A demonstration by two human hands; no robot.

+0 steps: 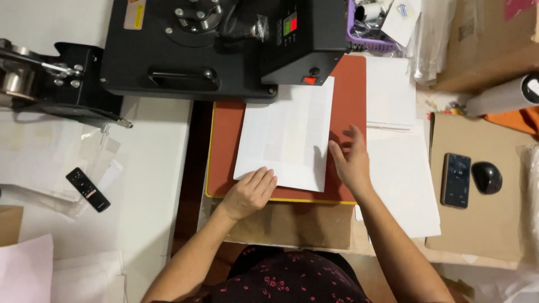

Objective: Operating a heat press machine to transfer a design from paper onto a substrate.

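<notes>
A white sheet of paper (289, 134) lies on the red-brown pad (227, 140) of a black heat press (224, 45), whose upper plate is swung to the back. My left hand (250, 193) rests fingers down on the sheet's near left corner. My right hand (351, 160) sits at the sheet's right edge, fingers spread on the pad and touching the paper. Neither hand grips anything.
More white sheets (401, 179) lie right of the pad. A phone (455, 180) and a black mouse (487, 177) rest on a brown board (488, 224). A small black remote (88, 189) and clear plastic sleeves lie at left. A purple basket (370, 33) stands behind.
</notes>
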